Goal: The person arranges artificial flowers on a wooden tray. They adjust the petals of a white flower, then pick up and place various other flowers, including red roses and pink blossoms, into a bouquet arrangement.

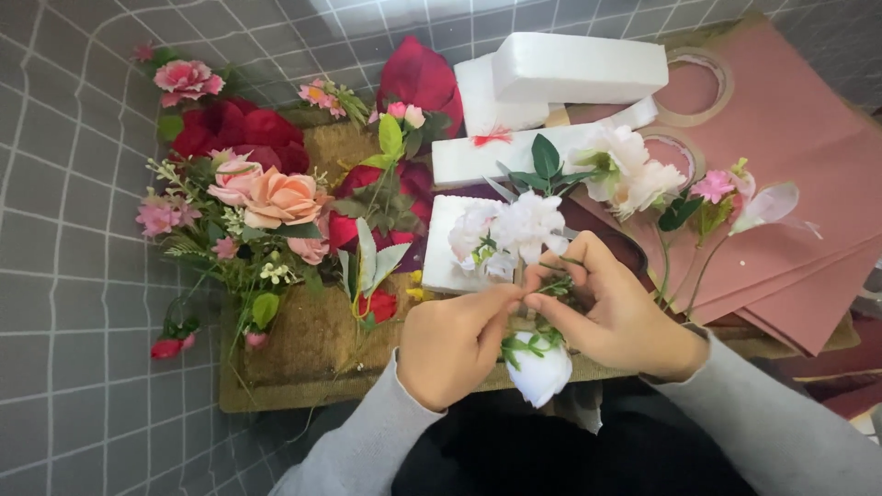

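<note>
While my left hand [452, 344] and my right hand [617, 317] meet in front of me, their fingertips pinch shut on the thin green stem [540, 292] between them. That stem runs up and away from me to the white flower bunch [514, 230], which sits just above my fingers and in front of the white foam blocks [551, 83]. Both hands are equally close, and a white bud [540, 369] hangs just below them.

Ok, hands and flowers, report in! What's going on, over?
Left hand and right hand both pinching white flower sprig by its stem. White bud below the hands. Foam blocks behind, nothing blocking.
</note>
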